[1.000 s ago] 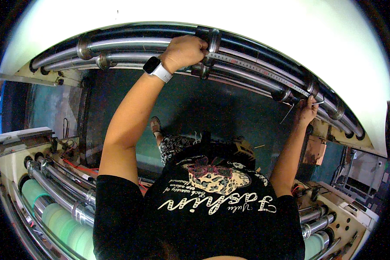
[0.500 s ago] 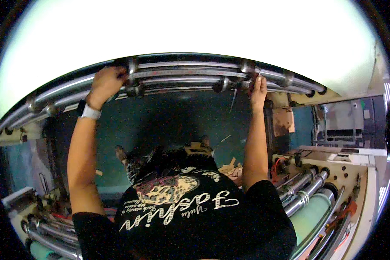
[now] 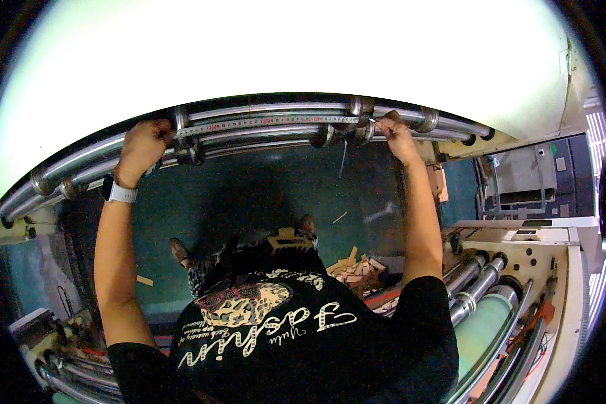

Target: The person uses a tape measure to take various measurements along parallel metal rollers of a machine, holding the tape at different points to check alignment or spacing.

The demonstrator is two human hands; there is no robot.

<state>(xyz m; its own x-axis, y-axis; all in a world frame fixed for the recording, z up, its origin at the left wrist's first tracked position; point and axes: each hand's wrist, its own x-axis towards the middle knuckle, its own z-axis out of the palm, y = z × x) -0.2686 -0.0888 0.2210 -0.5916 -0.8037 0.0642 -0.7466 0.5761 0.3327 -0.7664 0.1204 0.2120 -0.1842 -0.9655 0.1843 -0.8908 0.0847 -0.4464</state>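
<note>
A steel measuring tape (image 3: pixel 266 123) is stretched lengthwise along a set of shiny metal rollers (image 3: pixel 249 137), its scale facing up. My left hand (image 3: pixel 145 145) is closed around its left end beside a dark collar (image 3: pixel 180 120); the fingers hide what lies under them. At the other end my right hand (image 3: pixel 398 140) pinches with thumb and forefinger, just right of another collar (image 3: pixel 362 106). The tape's tip at those fingers is small and partly hidden. A thin pale strip (image 3: pixel 343 159) hangs below the rollers.
A large white machine panel (image 3: pixel 296 47) rises beyond the rollers. Wood offcuts (image 3: pixel 355 269) lie piled on the green floor (image 3: pixel 249 182). Behind me on the right stands a machine with a pale green roller (image 3: pixel 489 326) and metal rollers (image 3: pixel 475 299).
The view has shifted, so the rollers and both hands sit further left and slightly lower. My right hand has tilted, its fingers now pointing left toward the tape. The tape stays stretched between my hands.
</note>
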